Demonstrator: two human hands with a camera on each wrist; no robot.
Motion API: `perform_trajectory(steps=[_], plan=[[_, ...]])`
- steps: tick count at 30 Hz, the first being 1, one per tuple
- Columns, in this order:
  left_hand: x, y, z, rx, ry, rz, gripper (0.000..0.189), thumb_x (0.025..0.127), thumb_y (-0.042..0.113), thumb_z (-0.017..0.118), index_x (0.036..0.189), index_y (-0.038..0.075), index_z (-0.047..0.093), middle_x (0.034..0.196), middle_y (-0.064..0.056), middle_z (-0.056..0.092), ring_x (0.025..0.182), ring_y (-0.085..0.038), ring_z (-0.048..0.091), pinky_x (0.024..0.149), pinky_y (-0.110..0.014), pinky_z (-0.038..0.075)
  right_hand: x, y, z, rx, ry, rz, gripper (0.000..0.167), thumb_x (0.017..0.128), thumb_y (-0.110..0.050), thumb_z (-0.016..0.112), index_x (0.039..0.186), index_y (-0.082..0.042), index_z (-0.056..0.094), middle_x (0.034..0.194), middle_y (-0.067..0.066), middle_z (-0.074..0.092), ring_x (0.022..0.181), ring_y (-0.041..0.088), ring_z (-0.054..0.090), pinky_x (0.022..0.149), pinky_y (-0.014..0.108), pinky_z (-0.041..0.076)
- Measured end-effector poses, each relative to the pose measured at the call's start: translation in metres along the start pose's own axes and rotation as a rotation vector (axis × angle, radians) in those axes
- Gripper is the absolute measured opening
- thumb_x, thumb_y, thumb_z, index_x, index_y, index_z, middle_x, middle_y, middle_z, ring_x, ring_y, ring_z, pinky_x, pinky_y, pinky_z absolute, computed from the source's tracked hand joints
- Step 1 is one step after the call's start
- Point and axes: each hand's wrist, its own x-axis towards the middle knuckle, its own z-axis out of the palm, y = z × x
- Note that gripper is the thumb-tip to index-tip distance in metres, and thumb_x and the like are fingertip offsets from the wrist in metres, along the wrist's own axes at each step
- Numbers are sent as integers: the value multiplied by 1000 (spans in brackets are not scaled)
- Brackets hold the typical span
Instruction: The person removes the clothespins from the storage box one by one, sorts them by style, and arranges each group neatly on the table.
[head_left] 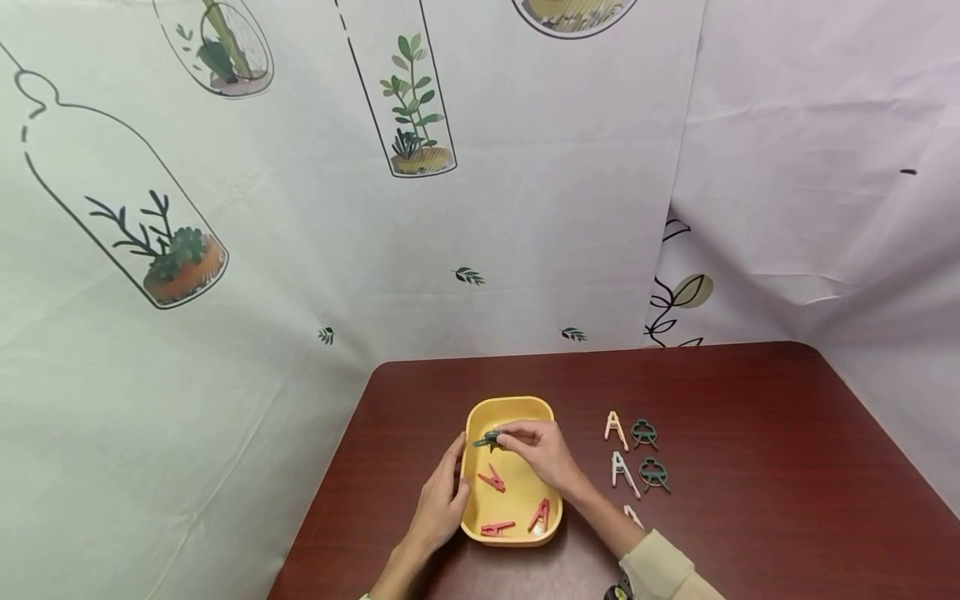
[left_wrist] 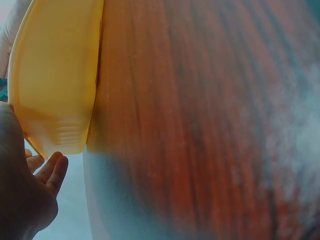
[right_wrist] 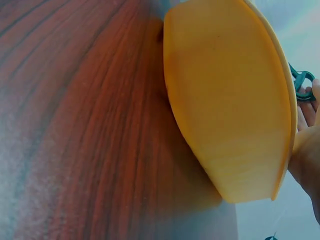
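Observation:
A yellow plastic tray (head_left: 558, 500) sits on the table. My left hand (head_left: 438, 500) holds its left side, fingers along the outside and thumb at the rim; in the left wrist view this hand (left_wrist: 30, 185) is beside the tray wall (left_wrist: 55, 75). Above the tray's far left part, my right hand (head_left: 542, 454) pinches a dark green plant clip (head_left: 489, 438) between thumb and fingers. The right wrist view shows the green clip's ring (right_wrist: 303, 85) beyond the rim. Inside the tray lie red clothespins: one near the middle (head_left: 492, 478), others at the near left (head_left: 497, 529) and near right (head_left: 539, 516).
Right of the tray, pale clothespins (head_left: 615, 430) lie in a column on the dark red wood table (head_left: 750, 467), the nearest partly covered by my right forearm. Two green plant clips (head_left: 643, 432) lie beside them. A printed cloth (head_left: 510, 250) hangs behind the table.

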Motion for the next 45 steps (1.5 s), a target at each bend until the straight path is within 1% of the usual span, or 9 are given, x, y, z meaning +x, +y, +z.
perform_trajectory(steps=[6, 9, 14, 18, 24, 30, 34, 39, 45], plan=[[-1, 0, 3, 0, 14, 29, 72, 94, -3, 61, 162, 4, 41, 152, -12, 59, 113, -23, 71, 92, -44, 58, 1, -6, -3, 28, 34, -11, 15, 96, 0, 74, 108, 8, 79, 102, 20, 79, 90, 21, 79, 82, 38, 62], [-1, 0, 3, 5, 21, 38, 72, 93, -4, 61, 162, 4, 41, 151, -13, 59, 113, -25, 71, 92, -44, 58, 1, -12, -5, 12, 51, -8, 15, 96, 0, 74, 108, 7, 79, 101, 19, 79, 87, 18, 79, 79, 37, 63], [0, 0, 3, 1, 6, 19, 73, 93, -3, 62, 162, 5, 41, 154, -12, 57, 115, -25, 71, 95, -46, 57, -3, -27, -14, -9, 112, -5, 16, 93, 1, 77, 107, 9, 79, 97, 21, 79, 81, 15, 78, 74, 37, 63], [0, 0, 2, -15, -3, 7, 73, 93, -4, 61, 162, 5, 40, 156, -13, 55, 115, -25, 70, 96, -48, 56, -9, -37, -29, -13, 165, 6, 16, 92, 2, 78, 107, 8, 79, 97, 22, 79, 83, 17, 79, 75, 35, 63], [0, -1, 2, -17, 10, 12, 74, 93, -5, 61, 163, 5, 41, 153, -15, 58, 113, -26, 70, 94, -47, 56, -20, -48, -58, -90, 218, 63, 19, 92, -4, 81, 110, 0, 81, 99, 17, 80, 87, 17, 79, 75, 32, 63], [1, -1, 2, -12, 3, 5, 73, 94, -4, 61, 163, 6, 40, 154, -15, 57, 115, -26, 70, 96, -48, 56, -38, -56, -85, -151, 239, 120, 27, 91, -3, 81, 116, 7, 77, 104, 20, 79, 90, 15, 79, 78, 32, 62], [1, -1, 1, -13, -1, -8, 73, 94, -3, 61, 163, 7, 40, 156, -12, 56, 117, -25, 69, 98, -49, 55, -49, -61, -100, -177, 262, 136, 27, 91, 1, 80, 116, 10, 77, 105, 24, 78, 91, 10, 78, 77, 35, 63], [1, -1, 1, -12, -1, -12, 72, 95, -3, 61, 163, 6, 40, 156, -11, 55, 118, -24, 69, 99, -49, 55, -64, -68, -118, -229, 300, 131, 24, 91, 6, 78, 114, 12, 76, 110, 26, 77, 94, 4, 76, 75, 29, 62], [1, -1, 1, -5, 8, -1, 72, 94, -3, 61, 163, 6, 41, 156, -13, 56, 117, -23, 69, 98, -49, 55, -84, -74, -141, -288, 308, 155, 23, 91, 3, 79, 112, 11, 76, 104, 19, 79, 94, 10, 78, 75, 30, 62]])
